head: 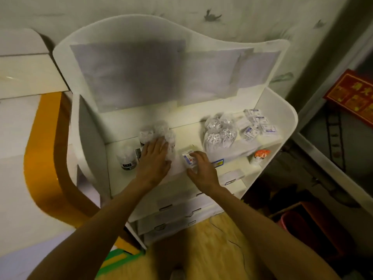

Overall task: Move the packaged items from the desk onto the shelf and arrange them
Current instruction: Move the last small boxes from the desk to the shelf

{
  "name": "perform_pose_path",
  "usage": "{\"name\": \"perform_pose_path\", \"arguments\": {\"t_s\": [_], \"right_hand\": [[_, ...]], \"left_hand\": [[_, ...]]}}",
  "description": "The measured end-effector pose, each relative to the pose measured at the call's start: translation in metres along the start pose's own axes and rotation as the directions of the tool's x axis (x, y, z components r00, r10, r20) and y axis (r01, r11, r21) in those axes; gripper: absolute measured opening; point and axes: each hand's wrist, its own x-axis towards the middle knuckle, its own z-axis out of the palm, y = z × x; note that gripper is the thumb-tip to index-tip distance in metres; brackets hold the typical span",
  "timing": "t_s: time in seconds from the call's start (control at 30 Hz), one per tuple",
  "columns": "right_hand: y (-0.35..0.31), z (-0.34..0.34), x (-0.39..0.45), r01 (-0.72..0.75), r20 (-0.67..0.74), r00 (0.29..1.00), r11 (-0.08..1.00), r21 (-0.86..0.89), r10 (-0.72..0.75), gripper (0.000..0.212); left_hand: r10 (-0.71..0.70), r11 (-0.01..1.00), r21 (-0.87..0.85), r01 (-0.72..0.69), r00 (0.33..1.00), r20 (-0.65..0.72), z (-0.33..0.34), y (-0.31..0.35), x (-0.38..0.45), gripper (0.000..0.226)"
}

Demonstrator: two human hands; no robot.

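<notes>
**White shelf unit, both hands at centre frame**

White rounded shelf unit (pixel 286 126) against a pale patterned wall (pixel 242 13); grey paper sheets (pixel 131 73) cover its back panel. Left hand (pixel 155 158), fingers spread flat, presses on a cluster of clear plastic-wrapped round packages (pixel 159 128) at centre left of the shelf surface. Right hand (pixel 201 168) grips a small white box with blue and red print (pixel 187 156) just beside it. Right of centre: a clear bag of white pieces (pixel 220 132), then several small white boxes (pixel 258 124) loosely heaped. Lower right tier: an orange-topped white container (pixel 259 156). White drawers (pixel 177 207) below; yellow wood floor (pixel 212 249) at bottom. Orange-trimmed white furniture (pixel 40 148) at left.
</notes>
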Motion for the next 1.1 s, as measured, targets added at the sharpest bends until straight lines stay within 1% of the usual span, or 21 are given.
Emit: {"name": "perform_pose_path", "arguments": {"t_s": [0.13,0.2,0.27,0.33,0.43,0.5,0.57,0.63,0.73,0.83,0.93,1.03,1.1], "right_hand": [[0.008,0.008,0.02,0.09,0.068,0.994,0.995,-0.042,-0.088,0.052],[0.006,0.005,0.022,0.164,0.057,0.985,0.985,-0.045,-0.162,0.051],[0.005,-0.006,0.022,0.224,0.002,0.975,0.974,-0.042,-0.224,0.052],[0.008,-0.023,0.022,0.267,-0.091,0.958,0.962,-0.057,-0.271,0.051],[0.025,-0.055,0.018,0.307,-0.251,0.914,0.948,-0.089,-0.319,0.046],[0.044,-0.081,0.017,0.276,-0.312,0.905,0.957,-0.088,-0.289,0.042],[0.064,-0.108,0.023,0.205,-0.337,0.915,0.975,-0.089,-0.224,0.04],[0.083,-0.131,0.033,0.111,-0.362,0.921,0.988,-0.106,-0.142,0.041],[0.109,-0.148,0.041,-0.043,-0.392,0.92,0.997,-0.065,0.014,0.042],[0.141,-0.16,0.046,-0.139,-0.376,0.918,0.99,-0.01,0.125,0.046],[0.175,-0.178,0.049,-0.187,-0.339,0.924,0.982,0.01,0.179,0.047],[0.207,-0.193,0.053,-0.179,-0.329,0.929,0.984,-0.004,0.168,0.043],[0.227,-0.2,0.059,-0.155,-0.294,0.944,0.988,0.008,0.151,0.042]], "left_hand": [[0.016,1.0,0.005,-0.016,1.0,-0.01,0.008,-0.008,0.013,0.077],[0.063,0.998,0.0,-0.063,0.998,-0.022,0.009,-0.007,0.014,0.079],[0.134,0.991,-0.011,-0.135,0.989,-0.064,0.005,-0.002,0.019,0.074],[0.187,0.98,-0.043,-0.196,0.971,-0.147,-0.002,0.009,0.031,0.063],[0.189,0.967,-0.123,-0.223,0.952,-0.24,-0.01,0.037,0.053,0.053],[0.213,0.953,-0.156,-0.259,0.941,-0.262,-0.013,0.064,0.066,0.049],[0.279,0.929,-0.17,-0.328,0.925,-0.26,-0.015,0.095,0.081,0.047],[0.307,0.911,-0.209,-0.355,0.924,-0.23,-0.017,0.126,0.094,0.05],[0.288,0.895,-0.304,-0.327,0.943,-0.167,-0.01,0.17,0.106,0.058],[0.288,0.898,-0.339,-0.279,0.957,-0.026,0.003,0.211,0.118,0.066],[0.273,0.92,-0.325,-0.222,0.954,0.122,0.028,0.245,0.13,0.076],[0.262,0.943,-0.267,-0.198,0.936,0.233,0.055,0.267,0.139,0.083],[0.245,0.958,-0.218,-0.184,0.924,0.295,0.069,0.279,0.144,0.084]]}}
